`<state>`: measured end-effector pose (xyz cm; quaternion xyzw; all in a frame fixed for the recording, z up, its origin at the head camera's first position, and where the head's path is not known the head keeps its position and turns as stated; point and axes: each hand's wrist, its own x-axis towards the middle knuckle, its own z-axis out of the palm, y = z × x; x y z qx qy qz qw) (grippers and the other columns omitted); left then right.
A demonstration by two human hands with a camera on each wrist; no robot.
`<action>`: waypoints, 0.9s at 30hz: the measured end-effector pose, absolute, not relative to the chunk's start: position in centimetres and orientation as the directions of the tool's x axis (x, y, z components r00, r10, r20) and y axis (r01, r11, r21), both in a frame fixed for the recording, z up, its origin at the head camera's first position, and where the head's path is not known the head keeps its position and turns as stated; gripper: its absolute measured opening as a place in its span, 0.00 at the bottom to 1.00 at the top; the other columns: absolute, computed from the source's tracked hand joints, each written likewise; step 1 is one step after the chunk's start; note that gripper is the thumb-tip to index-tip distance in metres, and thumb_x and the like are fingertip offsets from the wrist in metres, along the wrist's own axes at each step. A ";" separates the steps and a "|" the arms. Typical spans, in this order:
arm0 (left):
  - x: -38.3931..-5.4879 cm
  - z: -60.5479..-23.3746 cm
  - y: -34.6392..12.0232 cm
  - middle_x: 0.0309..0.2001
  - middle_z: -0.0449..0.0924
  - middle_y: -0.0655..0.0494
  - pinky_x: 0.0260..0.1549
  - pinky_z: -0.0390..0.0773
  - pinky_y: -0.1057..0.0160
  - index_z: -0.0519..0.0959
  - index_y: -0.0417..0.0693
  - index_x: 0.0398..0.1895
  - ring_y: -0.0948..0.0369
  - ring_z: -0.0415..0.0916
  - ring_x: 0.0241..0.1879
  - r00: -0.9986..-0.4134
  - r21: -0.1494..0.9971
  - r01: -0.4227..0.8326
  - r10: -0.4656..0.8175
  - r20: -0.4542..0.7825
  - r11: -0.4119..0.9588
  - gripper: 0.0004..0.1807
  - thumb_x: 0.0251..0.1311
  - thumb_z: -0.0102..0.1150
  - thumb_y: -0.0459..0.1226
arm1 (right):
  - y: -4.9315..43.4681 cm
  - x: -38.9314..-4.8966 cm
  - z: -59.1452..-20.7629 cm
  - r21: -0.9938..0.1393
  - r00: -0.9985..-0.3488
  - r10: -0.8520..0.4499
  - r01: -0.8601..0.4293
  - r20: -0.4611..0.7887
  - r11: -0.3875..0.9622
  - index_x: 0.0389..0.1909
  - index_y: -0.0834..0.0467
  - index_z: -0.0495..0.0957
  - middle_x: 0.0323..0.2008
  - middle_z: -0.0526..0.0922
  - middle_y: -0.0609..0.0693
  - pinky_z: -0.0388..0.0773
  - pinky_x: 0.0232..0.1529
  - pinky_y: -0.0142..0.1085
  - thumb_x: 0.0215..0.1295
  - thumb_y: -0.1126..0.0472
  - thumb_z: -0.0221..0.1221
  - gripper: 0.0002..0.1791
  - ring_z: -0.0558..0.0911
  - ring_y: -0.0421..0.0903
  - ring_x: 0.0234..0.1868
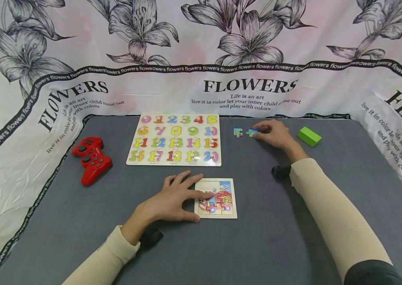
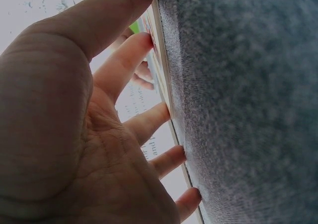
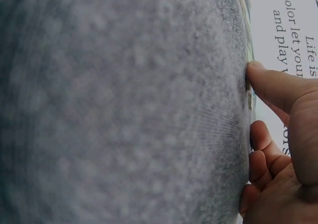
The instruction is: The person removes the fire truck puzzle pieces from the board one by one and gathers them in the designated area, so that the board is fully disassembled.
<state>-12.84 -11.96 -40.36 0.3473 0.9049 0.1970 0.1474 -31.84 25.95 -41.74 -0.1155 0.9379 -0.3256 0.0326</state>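
Note:
My left hand lies spread at the left side of a small wooden jigsaw puzzle with a red vehicle picture. Its index fingertip rests on the picture, and the thumb is at the lower left edge. Bare wood shows in the upper left of the puzzle's recess. Farther back, my right hand pinches a blue and green puzzle piece at the cloth, between thumb and index finger. Just left of it lies a second puzzle piece. The right wrist view shows the right thumb against the piece's edge.
A number board lies behind the left hand. To the left is a red game controller; right of the right hand sits a green block. Grey cloth covers the table, with a flower-print sheet behind it.

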 end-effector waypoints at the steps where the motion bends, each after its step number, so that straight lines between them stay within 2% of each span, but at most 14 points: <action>1: -12.8 -40.4 -12.0 0.82 0.50 0.55 0.68 0.46 0.30 0.71 0.79 0.71 0.41 0.41 0.81 -0.715 0.458 0.571 0.687 -0.130 0.681 0.38 0.55 0.73 0.57 | 26.0 -31.9 -41.8 -0.619 -0.971 -0.239 -0.198 0.017 0.760 0.58 0.57 0.83 0.60 0.79 0.64 0.47 0.67 0.74 0.68 0.55 0.66 0.20 0.75 0.61 0.62; 11: -12.8 -40.5 -12.1 0.82 0.51 0.55 0.68 0.46 0.30 0.71 0.79 0.71 0.41 0.41 0.81 -0.716 0.452 0.576 0.687 -0.121 0.681 0.38 0.55 0.73 0.57 | 26.3 -31.8 -41.9 -0.622 -0.969 -0.247 -0.197 0.006 0.758 0.59 0.57 0.82 0.59 0.79 0.64 0.43 0.67 0.75 0.68 0.55 0.66 0.21 0.74 0.61 0.60; 27: -12.9 -40.7 -12.0 0.82 0.50 0.57 0.70 0.44 0.33 0.70 0.80 0.71 0.43 0.40 0.81 -0.720 0.450 0.562 0.678 -0.145 0.694 0.39 0.55 0.72 0.59 | 26.2 -31.7 -41.9 -0.631 -0.970 -0.243 -0.194 0.010 0.751 0.60 0.59 0.81 0.59 0.78 0.66 0.44 0.68 0.73 0.69 0.55 0.65 0.21 0.73 0.62 0.61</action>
